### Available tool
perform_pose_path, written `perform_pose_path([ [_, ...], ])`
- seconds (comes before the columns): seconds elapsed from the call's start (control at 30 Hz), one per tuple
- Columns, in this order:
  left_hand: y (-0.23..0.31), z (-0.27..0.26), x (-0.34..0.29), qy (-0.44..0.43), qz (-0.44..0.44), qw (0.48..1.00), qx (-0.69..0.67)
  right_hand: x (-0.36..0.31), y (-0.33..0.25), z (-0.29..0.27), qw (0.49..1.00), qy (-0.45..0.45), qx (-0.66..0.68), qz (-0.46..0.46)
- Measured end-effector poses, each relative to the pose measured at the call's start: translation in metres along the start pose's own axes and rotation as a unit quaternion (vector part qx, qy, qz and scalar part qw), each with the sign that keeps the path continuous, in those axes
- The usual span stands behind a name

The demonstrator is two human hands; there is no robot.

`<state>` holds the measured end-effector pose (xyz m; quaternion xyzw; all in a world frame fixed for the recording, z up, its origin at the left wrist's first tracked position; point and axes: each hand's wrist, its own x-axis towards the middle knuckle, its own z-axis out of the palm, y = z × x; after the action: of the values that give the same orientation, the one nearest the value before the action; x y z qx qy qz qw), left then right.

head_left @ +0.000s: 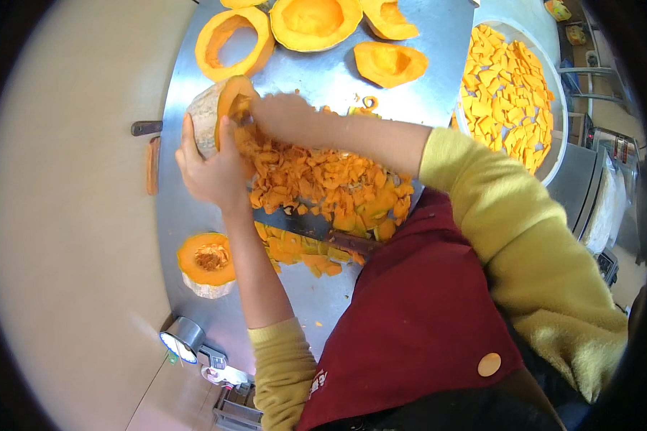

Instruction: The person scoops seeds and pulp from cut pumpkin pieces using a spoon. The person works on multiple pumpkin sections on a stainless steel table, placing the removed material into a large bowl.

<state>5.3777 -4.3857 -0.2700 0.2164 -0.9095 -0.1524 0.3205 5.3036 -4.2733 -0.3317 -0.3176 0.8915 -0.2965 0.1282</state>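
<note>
My left hand (pixel 212 169) is wrapped round a cut piece of pale-skinned pumpkin (pixel 207 118), steadying it tilted on its side with the hollow facing right. At that hollow my right hand (pixel 284 118) is closed and blurred by motion; what it holds, if anything, is hidden. Under the right forearm lies a heap of orange pumpkin pulp and scraps (pixel 316 183). A large knife lies along the heap's near side, its dark handle (pixel 356 243) toward my apron. Nearer still are flat pumpkin peelings (pixel 295 250). Another pumpkin half (pixel 207 260), seeds inside, sits at the left.
Hollowed pumpkin pieces, including a ring (pixel 216 47), a half (pixel 316 21) and a wedge (pixel 389 63), lie along the metal table's (pixel 309 287) far side. A white tub (pixel 561 108) of pumpkin chunks stands right. Two handles, one dark (pixel 146 128), one wooden (pixel 152 165), jut at the left edge.
</note>
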Motion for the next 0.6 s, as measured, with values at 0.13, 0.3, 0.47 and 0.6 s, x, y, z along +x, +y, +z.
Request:
perform_pose_path([
  [0.13, 0.0, 0.001, -0.003, 0.004, -0.035, 0.999, 0.013, -0.021, -0.02, 0.031, 0.987, -0.114, 0.109, 0.033],
  [0.3, -0.006, -0.001, -0.006, 0.007, -0.011, 1.0, -0.007, -0.018, -0.008, 0.014, 0.866, -0.328, 0.335, 0.175],
  [0.47, -0.001, -0.001, -0.007, 0.007, -0.014, 1.0, 0.017, -0.003, 0.0, -0.01, 0.996, -0.086, 0.028, -0.014],
  [0.6, 0.002, 0.0, -0.006, -0.008, -0.052, 0.998, 0.031, -0.016, -0.009, 0.011, 0.986, -0.129, 0.095, 0.053],
])
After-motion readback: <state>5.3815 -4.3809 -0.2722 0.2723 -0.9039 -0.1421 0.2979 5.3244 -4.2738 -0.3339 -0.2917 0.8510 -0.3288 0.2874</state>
